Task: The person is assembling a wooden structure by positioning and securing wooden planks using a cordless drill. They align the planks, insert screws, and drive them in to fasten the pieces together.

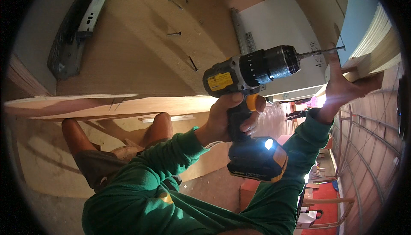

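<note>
My left hand (227, 117) grips the handle of a black and yellow cordless drill (252, 70), a finger at its trigger. The drill points right, its lamp lit above the battery pack. A thin bit (317, 53) extends from the chuck to the inner side of a pale-edged wooden panel (370, 42). My right hand (340, 87) is around the panel's lower corner, one digit stretched up beside the bit tip, the others partly hidden by the wood. Several screws (193, 64) stick out of a brown board (141, 34) left of the drill.
A metal drawer slide (92, 12) is at upper left, another slide (244, 32) beside a white panel (282, 17). A wooden edge (107, 106) crosses below the brown board. Bare legs (77, 136) show at lower left. Red furniture (321, 201) stands at lower right.
</note>
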Demonstrator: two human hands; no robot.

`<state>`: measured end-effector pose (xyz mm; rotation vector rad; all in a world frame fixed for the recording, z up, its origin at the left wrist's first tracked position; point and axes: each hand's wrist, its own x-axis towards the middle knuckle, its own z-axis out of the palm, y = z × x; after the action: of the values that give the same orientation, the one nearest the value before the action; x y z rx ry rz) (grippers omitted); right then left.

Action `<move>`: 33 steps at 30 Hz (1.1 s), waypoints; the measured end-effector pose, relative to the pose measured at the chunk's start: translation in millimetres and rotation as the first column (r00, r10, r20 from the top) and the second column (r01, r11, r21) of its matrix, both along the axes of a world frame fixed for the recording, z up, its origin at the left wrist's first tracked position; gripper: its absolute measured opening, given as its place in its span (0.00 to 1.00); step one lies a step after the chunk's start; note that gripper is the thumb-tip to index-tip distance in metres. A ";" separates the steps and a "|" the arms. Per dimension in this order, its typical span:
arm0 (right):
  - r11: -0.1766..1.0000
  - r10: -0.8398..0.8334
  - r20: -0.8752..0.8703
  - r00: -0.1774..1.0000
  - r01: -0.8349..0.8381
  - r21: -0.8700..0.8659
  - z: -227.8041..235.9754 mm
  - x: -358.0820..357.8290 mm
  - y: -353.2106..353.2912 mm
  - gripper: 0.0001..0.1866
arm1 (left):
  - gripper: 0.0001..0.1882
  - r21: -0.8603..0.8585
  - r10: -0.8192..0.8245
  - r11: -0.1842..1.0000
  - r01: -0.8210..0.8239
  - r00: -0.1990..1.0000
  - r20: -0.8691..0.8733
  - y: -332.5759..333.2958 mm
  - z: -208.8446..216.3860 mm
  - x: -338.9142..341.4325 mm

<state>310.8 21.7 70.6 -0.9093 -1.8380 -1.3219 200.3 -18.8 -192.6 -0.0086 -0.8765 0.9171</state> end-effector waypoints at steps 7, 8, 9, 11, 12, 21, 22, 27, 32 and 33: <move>0.995 -0.085 0.066 0.994 0.081 0.066 4.7 3.9 -1.1 0.64 | 0.28 0.108 -0.052 0.993 0.041 0.994 0.099 6.6 -9.8 10.3; 0.995 -0.078 0.075 0.994 0.073 0.061 4.8 3.7 -1.2 0.64 | 0.29 0.115 -0.040 0.993 0.030 0.995 0.088 5.9 -9.1 8.8; 0.996 -0.069 0.085 0.994 0.065 0.056 5.4 3.4 -1.2 0.64 | 0.29 0.117 -0.031 0.993 0.022 0.996 0.079 5.2 -8.9 7.9; 0.999 -0.027 0.091 0.996 0.024 0.033 5.1 3.7 -0.7 0.64 | 0.28 0.118 -0.008 0.993 0.001 0.998 0.059 4.3 -9.5 6.7; 1.000 -0.013 0.094 0.995 0.011 0.026 4.7 3.9 -0.6 0.64 | 0.28 0.118 0.000 0.993 -0.006 0.999 0.052 3.7 -10.8 6.5; 0.999 -0.038 -0.053 0.998 0.037 -0.017 -0.7 -9.4 -15.0 0.62 | 0.27 0.115 -0.068 0.991 0.064 0.997 0.027 -3.3 -4.2 3.0; 0.999 -0.049 -0.044 0.998 0.048 -0.010 -1.3 -6.4 -12.8 0.62 | 0.26 0.115 -0.060 0.992 0.058 0.998 0.012 -1.5 -4.2 2.8; 0.984 0.143 -0.087 0.986 -0.151 -0.099 -9.0 -8.7 0.8 0.60 | 0.27 0.096 0.008 0.995 -0.003 0.998 -0.058 2.1 -6.5 -8.4; 0.989 0.125 0.021 0.992 -0.126 0.078 -3.5 -10.6 0.7 0.57 | 0.24 0.124 -0.060 0.991 0.048 0.994 0.096 1.7 -5.4 -2.4; 0.999 -0.036 0.008 0.999 0.036 -0.015 -5.6 -10.4 -6.0 0.61 | 0.24 0.122 -0.074 0.991 0.061 0.992 0.099 3.0 -5.6 -2.9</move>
<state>300.4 15.7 65.0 -0.9508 -1.8478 -1.3371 197.4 -15.8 -198.3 0.0165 -1.0204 0.8056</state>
